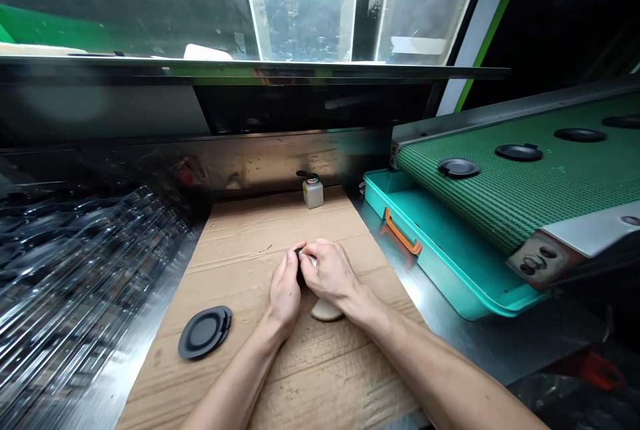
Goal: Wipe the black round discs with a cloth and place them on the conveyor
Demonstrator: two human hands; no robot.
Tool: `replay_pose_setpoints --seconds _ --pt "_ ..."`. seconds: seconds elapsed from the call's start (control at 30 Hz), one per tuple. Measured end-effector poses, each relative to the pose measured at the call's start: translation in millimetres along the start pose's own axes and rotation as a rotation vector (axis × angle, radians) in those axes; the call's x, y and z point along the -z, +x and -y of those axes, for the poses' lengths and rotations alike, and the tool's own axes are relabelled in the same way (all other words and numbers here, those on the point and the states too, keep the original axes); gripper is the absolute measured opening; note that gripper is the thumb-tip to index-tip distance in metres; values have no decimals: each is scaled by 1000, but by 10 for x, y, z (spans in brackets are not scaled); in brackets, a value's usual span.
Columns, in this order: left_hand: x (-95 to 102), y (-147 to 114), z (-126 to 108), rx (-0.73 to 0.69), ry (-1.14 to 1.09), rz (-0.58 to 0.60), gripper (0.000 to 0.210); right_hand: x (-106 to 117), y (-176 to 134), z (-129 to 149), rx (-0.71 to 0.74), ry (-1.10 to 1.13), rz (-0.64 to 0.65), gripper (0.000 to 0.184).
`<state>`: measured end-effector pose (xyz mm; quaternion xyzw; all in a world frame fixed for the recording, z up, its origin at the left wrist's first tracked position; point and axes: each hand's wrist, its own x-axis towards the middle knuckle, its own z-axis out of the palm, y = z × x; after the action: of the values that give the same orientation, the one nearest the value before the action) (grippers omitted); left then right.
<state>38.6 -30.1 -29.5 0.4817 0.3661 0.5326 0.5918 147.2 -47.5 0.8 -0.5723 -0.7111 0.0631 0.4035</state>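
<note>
Near the frame's centre, our left hand [286, 292] and right hand [329, 271] grasp a black part [300, 270], mostly hidden by our curled fingers; a loosened pinch could drop it onto the cardboard [330, 377], and a sweeping right wrist could shove the pale pad [326, 311] askew.

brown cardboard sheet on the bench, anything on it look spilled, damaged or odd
Nothing looks plainly spilled. The brown cardboard sheet is creased and scuffed, with a small dark mark beyond the left hand. Near its far edge, the small whitish square bottle's dark round lid appears flipped open.
</note>
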Motion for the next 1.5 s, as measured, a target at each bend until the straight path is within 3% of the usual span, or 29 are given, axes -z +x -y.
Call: replay_pose_setpoints --seconds 0.7,0.83,0.93,1.07,1.17,1.33,1.43,1.5 --pt "20 21 20 57 -154 -40 36 -24 -15 24 96 -48 10 21" --pt "3 -1 -100 221 -369 1 33 6 41 18 186 43 66 20" --pt "4 25 -169 390 -533 97 32 98 86 -63 93 40 -25 21" --pt "61 110 -194 503 -620 13 40 252 108 -262 -25 -40 -131 23" --pt "104 144 -203 542 -646 -16 43 336 108 -426 -82 -146 -75 25" --pt "127 140 -219 553 -651 -27 43 414 107 -610 -195 -345 155 25" --pt "148 139 -222 542 -653 -31 43 486 96 -554 -118 -390 190 27" --pt "171 143 -221 527 -659 -32 43 549 80 -439 -15 -306 252 27"
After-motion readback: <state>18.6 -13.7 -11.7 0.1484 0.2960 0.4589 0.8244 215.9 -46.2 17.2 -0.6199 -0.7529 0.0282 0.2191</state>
